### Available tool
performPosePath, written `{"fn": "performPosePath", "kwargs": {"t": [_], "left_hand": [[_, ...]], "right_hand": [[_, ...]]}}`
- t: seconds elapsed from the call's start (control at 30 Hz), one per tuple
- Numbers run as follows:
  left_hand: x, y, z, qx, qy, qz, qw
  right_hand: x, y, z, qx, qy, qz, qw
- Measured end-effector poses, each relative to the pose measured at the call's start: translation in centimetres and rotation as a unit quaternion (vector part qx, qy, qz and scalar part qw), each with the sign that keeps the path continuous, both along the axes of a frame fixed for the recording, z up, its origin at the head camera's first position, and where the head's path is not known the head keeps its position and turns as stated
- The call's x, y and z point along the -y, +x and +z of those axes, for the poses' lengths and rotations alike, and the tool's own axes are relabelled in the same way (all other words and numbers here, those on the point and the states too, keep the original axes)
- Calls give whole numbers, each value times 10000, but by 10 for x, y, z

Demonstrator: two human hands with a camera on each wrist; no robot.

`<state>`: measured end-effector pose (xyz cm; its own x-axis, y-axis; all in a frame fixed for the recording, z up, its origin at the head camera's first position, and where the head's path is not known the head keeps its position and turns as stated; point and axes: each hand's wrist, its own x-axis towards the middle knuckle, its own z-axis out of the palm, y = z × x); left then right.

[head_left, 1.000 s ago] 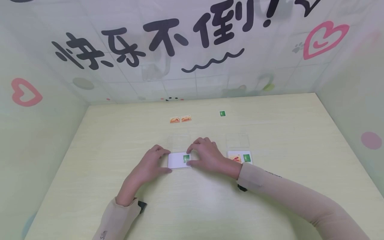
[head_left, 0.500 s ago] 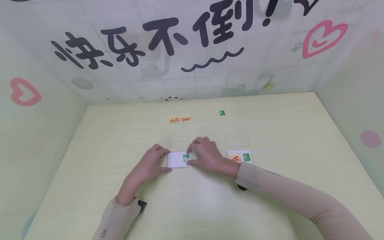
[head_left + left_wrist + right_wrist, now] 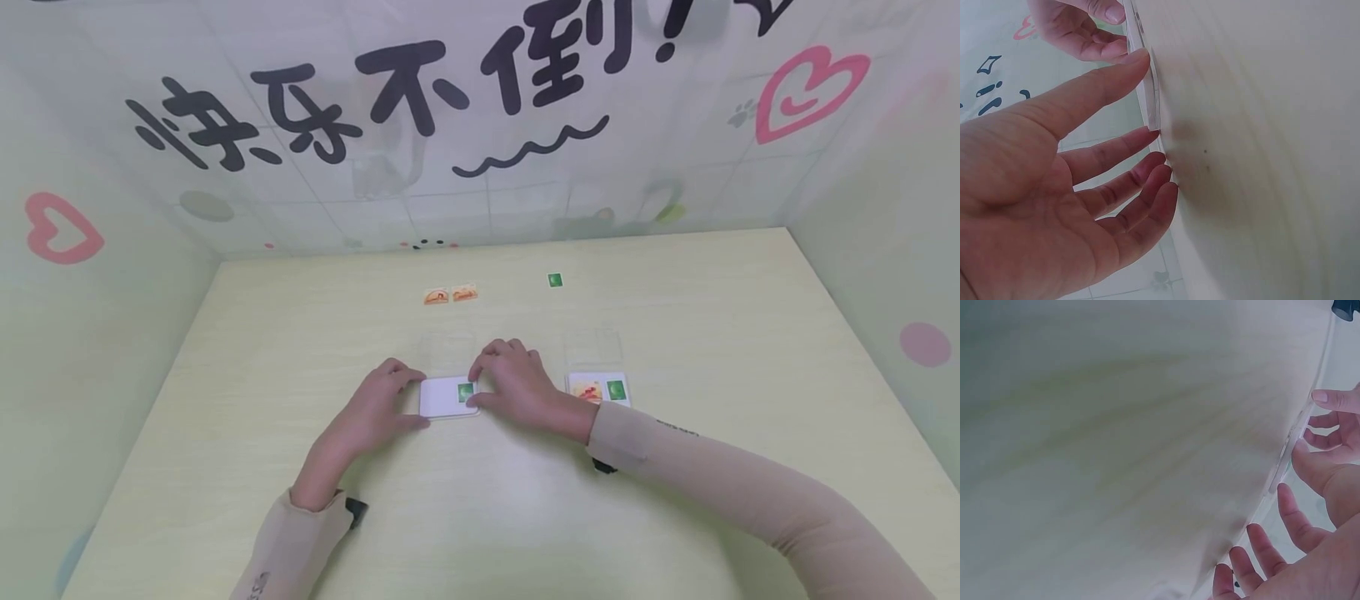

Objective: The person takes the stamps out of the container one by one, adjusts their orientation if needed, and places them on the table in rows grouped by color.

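A white card (image 3: 441,398) lies flat in the middle of the table, with a small green stamp (image 3: 466,392) at its right end. Thin clear plastic edges show around and under it in the left wrist view. My left hand (image 3: 378,408) holds the left end, thumb at the near corner and index finger at the far one. At the other end my right hand (image 3: 517,387) pinches the corners between thumb and fingers. A clear plastic flap (image 3: 447,348) lies just behind the card. The left hand's other fingertips (image 3: 1171,187) rest by the table surface.
To the right, a second white card (image 3: 596,379) bears an orange stamp (image 3: 587,392) and a green one, partly behind the right forearm, with a clear flap (image 3: 592,346) behind. Two orange stamps (image 3: 450,295) and a green stamp (image 3: 555,281) lie farther back, before a printed wall.
Both hands stay at the card's ends. The right fingertips have shifted very slightly to the right, and more of a clear edge shows at the card's right side.
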<state>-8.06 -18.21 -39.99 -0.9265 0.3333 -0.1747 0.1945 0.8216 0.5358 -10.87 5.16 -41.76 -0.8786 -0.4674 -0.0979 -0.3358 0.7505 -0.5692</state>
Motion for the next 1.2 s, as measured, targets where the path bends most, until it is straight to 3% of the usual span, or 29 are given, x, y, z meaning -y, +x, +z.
{"fn": "performPosePath", "kwargs": {"t": [0.7,1.2], "left_hand": [[0,0,0,36,17,47,10000],[-1,0,1,33,-59,63,10000]], "right_hand": [[3,0,0,32,36,-14,10000],[1,-2,-1,-62,11,194,9998]]}}
